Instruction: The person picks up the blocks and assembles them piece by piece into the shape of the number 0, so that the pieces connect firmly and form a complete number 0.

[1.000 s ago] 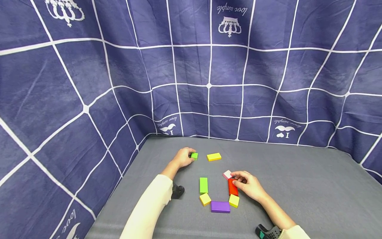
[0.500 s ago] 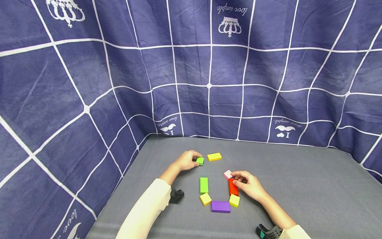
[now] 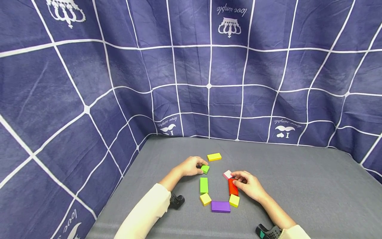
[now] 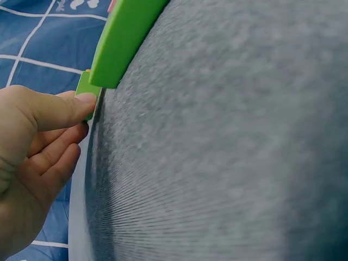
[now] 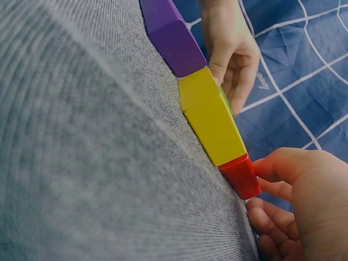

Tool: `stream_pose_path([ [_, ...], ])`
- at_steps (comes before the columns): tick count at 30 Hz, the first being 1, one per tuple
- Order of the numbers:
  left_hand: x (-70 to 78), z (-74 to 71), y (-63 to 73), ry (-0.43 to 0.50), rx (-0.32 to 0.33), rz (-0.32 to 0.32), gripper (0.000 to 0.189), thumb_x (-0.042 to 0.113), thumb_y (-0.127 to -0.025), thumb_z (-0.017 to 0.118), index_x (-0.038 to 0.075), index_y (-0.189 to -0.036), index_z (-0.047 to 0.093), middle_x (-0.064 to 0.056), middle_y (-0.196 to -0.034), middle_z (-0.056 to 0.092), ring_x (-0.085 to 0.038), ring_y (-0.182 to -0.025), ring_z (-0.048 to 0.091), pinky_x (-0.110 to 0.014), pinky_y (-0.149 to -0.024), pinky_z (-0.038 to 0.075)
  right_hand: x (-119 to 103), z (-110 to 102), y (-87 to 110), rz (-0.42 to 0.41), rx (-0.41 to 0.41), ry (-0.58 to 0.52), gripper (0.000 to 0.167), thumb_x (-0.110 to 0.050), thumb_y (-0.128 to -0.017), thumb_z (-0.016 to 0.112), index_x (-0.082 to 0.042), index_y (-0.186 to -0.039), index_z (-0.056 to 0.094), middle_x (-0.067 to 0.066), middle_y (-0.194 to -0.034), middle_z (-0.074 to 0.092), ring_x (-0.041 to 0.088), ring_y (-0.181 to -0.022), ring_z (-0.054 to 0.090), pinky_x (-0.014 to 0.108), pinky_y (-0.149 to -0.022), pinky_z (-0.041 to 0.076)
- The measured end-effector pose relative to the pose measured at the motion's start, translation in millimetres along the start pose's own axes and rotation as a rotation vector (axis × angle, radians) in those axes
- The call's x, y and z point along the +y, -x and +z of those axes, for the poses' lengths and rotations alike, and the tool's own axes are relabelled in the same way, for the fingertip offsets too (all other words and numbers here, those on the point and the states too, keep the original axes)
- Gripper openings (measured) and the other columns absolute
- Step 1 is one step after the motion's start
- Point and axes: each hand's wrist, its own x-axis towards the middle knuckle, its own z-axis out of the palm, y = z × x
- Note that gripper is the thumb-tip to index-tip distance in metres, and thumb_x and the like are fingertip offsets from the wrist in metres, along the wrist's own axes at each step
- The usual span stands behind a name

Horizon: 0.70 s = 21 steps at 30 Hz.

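My left hand (image 3: 192,166) pinches a small green block (image 3: 205,169) between thumb and fingers, just beyond a long green block (image 3: 204,185). In the left wrist view the thumb lies against that small green block (image 4: 86,87). My right hand (image 3: 249,184) rests at the right side, its thumb touching the red block (image 3: 233,188) and its index fingertip beside a small pink block (image 3: 228,174). Its fingers are loosely bent in the right wrist view, by the red block (image 5: 242,176); the pink block is hidden there.
Nearer the body, a purple block (image 3: 221,206) lies between two small yellow blocks, the left one (image 3: 205,199) and the right one (image 3: 234,200). A longer yellow block (image 3: 214,157) lies farther back on the grey tabletop (image 3: 298,186). A blue curtain (image 3: 191,73) stands behind.
My left hand has carried the small green block toward the body and to the right, nearer the long green block. The right hand and the other blocks have stayed in place.
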Motion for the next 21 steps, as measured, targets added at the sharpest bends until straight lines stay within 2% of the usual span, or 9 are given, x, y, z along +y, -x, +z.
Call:
stream_pose_path([
  [11, 6.1, 4.4, 3.4, 0.011, -0.041, 0.049, 0.033, 0.003, -0.079, 0.077, 0.005, -0.112, 0.072, -0.005, -0.1, 0.068, -0.016, -0.09, 0.064, -0.023, -0.08, 0.048, 0.3, 0.7, 1.3, -0.065, 0.003, -0.05, 0.025, 0.0, -0.08, 0.071, -0.006, -0.104, 0.071, 0.007, -0.085, 0.062, 0.005, -0.074, 0.054, 0.023, -0.065, 0.046],
  [16, 8.3, 1.0, 5.8, 0.007, -0.067, 0.059, 0.034, 0.002, -0.08, 0.076, 0.004, -0.114, 0.071, -0.007, -0.103, 0.068, -0.017, -0.093, 0.064, -0.023, -0.082, 0.048, -0.6, 0.1, 1.1, -0.036, 0.002, -0.03, 0.024, -0.001, -0.081, 0.071, -0.007, -0.104, 0.071, 0.002, -0.085, 0.062, 0.006, -0.074, 0.054, 0.023, -0.066, 0.046],
  [21, 6.4, -0.5, 7.5, 0.006, -0.09, 0.078, 0.035, 0.001, -0.082, 0.074, 0.005, -0.116, 0.071, -0.007, -0.107, 0.069, -0.017, -0.096, 0.064, -0.023, -0.085, 0.048, 1.0, 0.9, 1.7, -0.042, 0.014, -0.002, 0.024, -0.001, -0.08, 0.071, -0.006, -0.103, 0.071, -0.003, -0.085, 0.061, 0.006, -0.073, 0.055, 0.023, -0.066, 0.046],
])
